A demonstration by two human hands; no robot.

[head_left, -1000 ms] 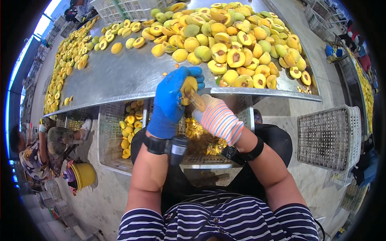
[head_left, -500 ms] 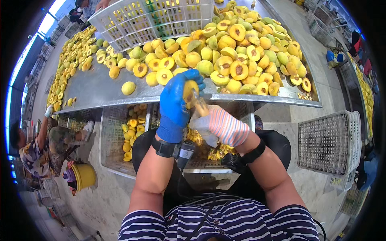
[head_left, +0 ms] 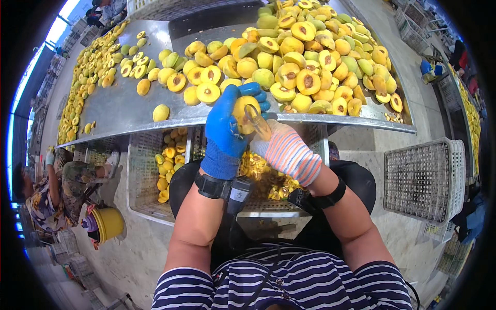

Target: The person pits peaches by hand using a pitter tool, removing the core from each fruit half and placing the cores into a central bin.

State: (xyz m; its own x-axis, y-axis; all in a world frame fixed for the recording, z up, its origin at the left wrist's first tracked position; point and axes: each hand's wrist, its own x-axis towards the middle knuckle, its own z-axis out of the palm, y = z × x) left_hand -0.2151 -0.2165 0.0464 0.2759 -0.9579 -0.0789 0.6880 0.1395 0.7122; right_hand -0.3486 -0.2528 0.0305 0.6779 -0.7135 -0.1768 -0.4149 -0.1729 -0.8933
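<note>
My left hand point(head_left: 223, 135), in a blue coated glove, is closed around a yellow peach half point(head_left: 241, 118) above the table's near edge. The cut face is turned toward my right hand point(head_left: 290, 151), which wears a striped knit glove. That hand grips a pitting spoon point(head_left: 264, 131) with a looped metal end and a light brown handle. The loop lies against the middle of the cut face. Just beyond my hands, a heap of peach halves point(head_left: 307, 81) covers much of the metal table point(head_left: 132, 109).
Below the table, one crate point(head_left: 144, 204) holds peach halves; another point(head_left: 263, 211) between my knees holds scraps. A white crate point(head_left: 155, 9) is at the far edge. Stacked grey crates point(head_left: 421, 181) stand right. On the left are a seated person point(head_left: 49, 194) and a yellow bucket point(head_left: 111, 225).
The white crate has moved away toward the far edge, baring metal tabletop. My hands stay together at the peach half; the spoon's loop now shows clearly, less blurred.
</note>
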